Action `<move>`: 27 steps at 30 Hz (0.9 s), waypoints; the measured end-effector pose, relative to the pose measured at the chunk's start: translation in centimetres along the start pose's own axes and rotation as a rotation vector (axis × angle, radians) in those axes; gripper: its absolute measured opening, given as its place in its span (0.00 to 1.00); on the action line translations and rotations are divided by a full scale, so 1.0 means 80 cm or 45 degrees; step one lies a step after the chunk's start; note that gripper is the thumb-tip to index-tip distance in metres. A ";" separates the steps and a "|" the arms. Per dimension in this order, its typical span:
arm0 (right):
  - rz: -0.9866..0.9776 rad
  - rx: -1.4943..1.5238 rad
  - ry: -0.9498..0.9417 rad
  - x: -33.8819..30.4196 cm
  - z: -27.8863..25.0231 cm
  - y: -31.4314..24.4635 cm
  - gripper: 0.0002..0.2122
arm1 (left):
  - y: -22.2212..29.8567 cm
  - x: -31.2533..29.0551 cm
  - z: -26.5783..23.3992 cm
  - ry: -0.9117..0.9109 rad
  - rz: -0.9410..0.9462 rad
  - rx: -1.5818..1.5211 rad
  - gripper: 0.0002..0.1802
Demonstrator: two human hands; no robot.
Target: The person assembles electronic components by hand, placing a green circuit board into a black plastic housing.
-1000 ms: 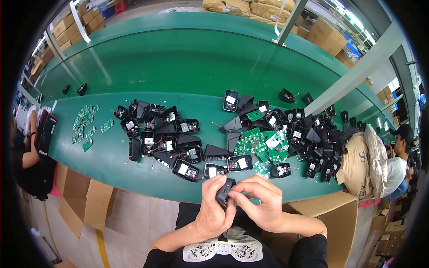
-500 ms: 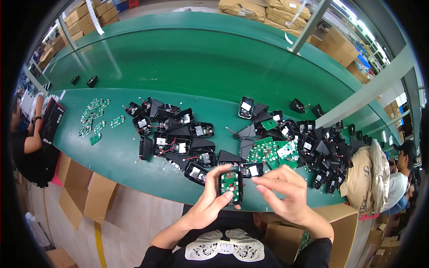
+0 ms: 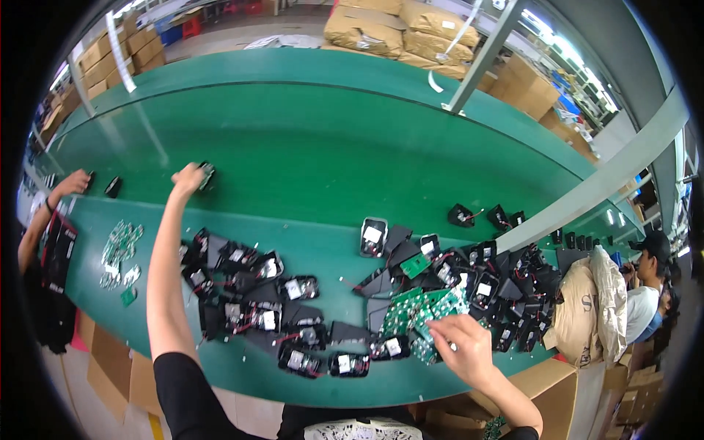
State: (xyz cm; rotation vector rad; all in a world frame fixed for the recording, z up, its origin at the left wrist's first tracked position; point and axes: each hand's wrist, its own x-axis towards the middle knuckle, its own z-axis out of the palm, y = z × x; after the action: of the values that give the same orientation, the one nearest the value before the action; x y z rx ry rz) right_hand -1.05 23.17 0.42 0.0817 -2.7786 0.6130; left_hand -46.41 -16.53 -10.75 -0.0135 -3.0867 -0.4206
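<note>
My left hand (image 3: 189, 178), at the end of an outstretched arm, grips a black plastic housing (image 3: 207, 176) over the far green strip. A circuit board partly shows in its open side. Nearer to me, my right hand (image 3: 465, 347) is pinched at the edge of a green circuit board (image 3: 422, 323) on the board pile. Its fingertips partly cover that edge. Left of the pile lie several open black housings (image 3: 299, 361) with white parts and red wires inside. More black housings (image 3: 484, 290) crowd the bench to the right of the boards.
A co-worker's hand (image 3: 73, 182) touches a black housing at the far left, with another housing (image 3: 113, 187) beside it. Small circuit boards (image 3: 119, 249) lie scattered on the left. A metal post (image 3: 587, 172) slants across the right. Brown sacks (image 3: 576, 315) and a cardboard box (image 3: 546, 389) stand nearby.
My left hand has carried the housing with its board from in front of me to the far left strip. My right hand has gone to the board pile. The co-worker's arm has reached forward.
</note>
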 end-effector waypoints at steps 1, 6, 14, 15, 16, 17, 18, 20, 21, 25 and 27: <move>0.015 -0.008 0.007 0.004 0.003 0.010 0.08 | -0.028 0.018 0.017 -0.036 -0.064 0.155 0.21; 0.050 0.027 -0.114 0.026 0.018 0.028 0.08 | -0.055 0.022 0.025 0.285 -0.076 0.184 0.26; -0.122 -0.180 -0.282 0.068 0.025 0.043 0.15 | 0.314 -0.186 -0.043 -0.146 1.809 -0.385 0.30; -0.129 -0.170 -0.290 0.067 0.023 0.040 0.15 | 0.332 -0.201 -0.023 -0.315 1.874 -0.246 0.34; -0.156 -0.216 -0.312 0.068 0.021 0.037 0.15 | 0.340 -0.210 -0.005 -0.359 1.858 -0.228 0.35; -0.180 -0.264 -0.335 0.069 0.019 0.036 0.16 | 0.344 -0.209 0.008 -0.394 1.874 -0.190 0.37; -0.185 -0.276 -0.390 0.063 0.011 0.035 0.16 | 0.350 -0.208 0.013 -0.466 1.887 -0.108 0.38; -0.261 -0.290 -0.432 0.046 0.025 0.045 0.17 | 0.355 -0.210 0.020 -0.541 1.892 -0.024 0.39; -0.329 -0.311 -0.460 0.040 0.033 0.049 0.17 | 0.362 -0.213 0.019 -0.522 1.863 0.049 0.35; -0.462 -0.559 -0.491 0.031 0.042 0.050 0.17 | 0.380 -0.226 0.011 -0.303 1.806 0.429 0.25; -0.485 -0.552 -0.484 0.026 0.044 0.051 0.14 | 0.376 -0.231 0.011 -0.183 1.876 0.422 0.22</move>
State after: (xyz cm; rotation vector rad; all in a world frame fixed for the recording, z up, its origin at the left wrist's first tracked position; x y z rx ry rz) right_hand -4.50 25.45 -3.63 0.6748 -3.0578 -0.1174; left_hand -27.63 12.60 -4.04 -2.0642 -2.2649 0.1844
